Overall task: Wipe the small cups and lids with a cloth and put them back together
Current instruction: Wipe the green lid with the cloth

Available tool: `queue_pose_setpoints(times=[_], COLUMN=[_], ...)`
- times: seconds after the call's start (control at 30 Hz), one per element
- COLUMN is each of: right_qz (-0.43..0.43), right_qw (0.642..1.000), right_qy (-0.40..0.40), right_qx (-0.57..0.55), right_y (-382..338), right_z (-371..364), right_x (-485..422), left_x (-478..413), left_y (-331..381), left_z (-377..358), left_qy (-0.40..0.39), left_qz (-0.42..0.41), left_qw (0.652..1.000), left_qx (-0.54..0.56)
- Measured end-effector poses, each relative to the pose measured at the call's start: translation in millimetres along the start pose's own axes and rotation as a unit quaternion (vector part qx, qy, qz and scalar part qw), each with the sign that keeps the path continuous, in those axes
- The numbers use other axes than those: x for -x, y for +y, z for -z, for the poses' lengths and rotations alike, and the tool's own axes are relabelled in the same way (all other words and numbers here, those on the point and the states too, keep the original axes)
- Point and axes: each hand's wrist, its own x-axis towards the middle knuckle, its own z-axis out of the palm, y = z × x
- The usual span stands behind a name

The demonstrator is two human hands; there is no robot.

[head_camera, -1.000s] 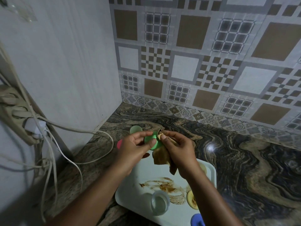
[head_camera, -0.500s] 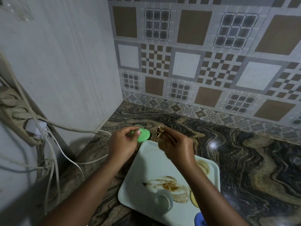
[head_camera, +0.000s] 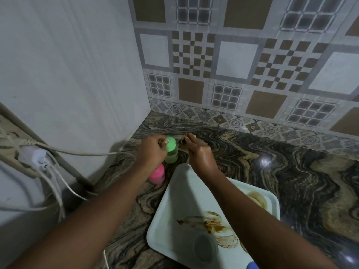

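L hand [head_camera: 153,150] pinches the green lid [head_camera: 171,144] by its rim, right at the mouth of the green cup [head_camera: 172,157]. The cup stands on the tabletop [head_camera: 272,152] near the back-left corner, just beyond the white tray [head_camera: 186,191]. The lid looks tilted and I can't tell if it's seated yet. R hand [head_camera: 200,154] sits just beside it, fingers curled round the brown cloth [head_camera: 183,140] and not touching the cup. The hands are close but apart. My read: this is the capping step for green. The pink cup [head_camera: 157,174] is already lidded and sits under the L wrist. A clear cup [head_camera: 206,247] is on the tray w/ smears, plus a yellowish piece [head_camera: 256,199] at the tray's right edge, so prob under halfway. Risks: nothing braces the cup body, so pressing the lid on one-handed at an angle could tip or skid it on the glossy stone — the R hand should steady it. A cocked lid may snap on one side only and pop off later. The L forearm is very near the pink cup, so pulling back could knock it over. Cables [head_camera: 58,183] hang by the side wall, near enough to snag an elbow. The cloth is already stained — it could re-smear the clean parts.
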Motion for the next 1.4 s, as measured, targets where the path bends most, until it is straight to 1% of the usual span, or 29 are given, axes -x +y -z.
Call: queue_pose_setpoints(times=[0.17, 0.47, 0.6, 0.77, 0.97, 1.1, 1.3, 1.4], right_qz=[-0.041, -0.046, -0.052, -0.063, -0.068, -0.074, -0.08, -0.088], right_qw=[0.998, 0.995, 0.994, 0.992, 0.99, 0.988, 0.987, 0.985], right_qy=[0.021, 0.06, 0.071, 0.077, 0.09, 0.098, 0.105, 0.104], right_qx=[-0.032, -0.061, -0.072, -0.075, -0.088, -0.092, -0.094, -0.101], right_y=[17, 25, 26, 26, 24, 21, 20, 22], right_z=[-15, -17, -16, -15, -12, -9, -7, -6], right_x=[-11, -10, -10, -10, -5, -3, -2, 0], left_x=[-13, -24, -25, -26, -19, -17, -14, -13], left_y=[-13, -28, -31, -31, -32, -31, -20, -15], left_z=[-21, -40, -44, -44, -42, -41, -45, -42], left_qy=[-0.039, -0.064, -0.065, -0.103, -0.107, -0.115, -0.163, -0.166], left_qz=[-0.009, 0.002, -0.002, 0.013, -0.057, -0.075, -0.043, -0.045], left_qw=[0.999, 0.995, 0.995, 0.992, 0.99, 0.986, 0.973, 0.965], left_qx=[-0.033, -0.078, -0.073, -0.074, -0.071, -0.1, -0.159, -0.199])
